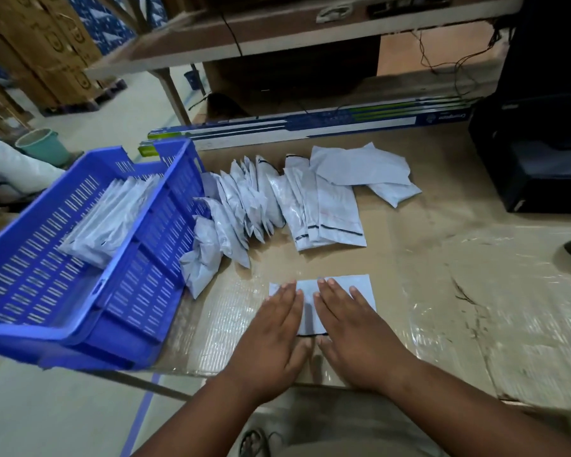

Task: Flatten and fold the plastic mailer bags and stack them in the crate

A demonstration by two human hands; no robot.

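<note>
Both the left hand (274, 328) and right hand (353, 328) lie palm-down with straight, flat fingers, pressing a pale grey plastic mailer bag (310, 308) on the brown cardboard-covered table (475, 308). The bag lies under the fingertips, showing between the hands. Left of them stands a blue slotted plastic crate (80, 258) holding folded grey bags (109, 219).

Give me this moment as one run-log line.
stage: flattening | left hand: open, pressing grey plastic mailer bag | right hand: open, pressing same bag | blue slotted plastic crate: folded bags inside | loose bags: waiting on table
</note>
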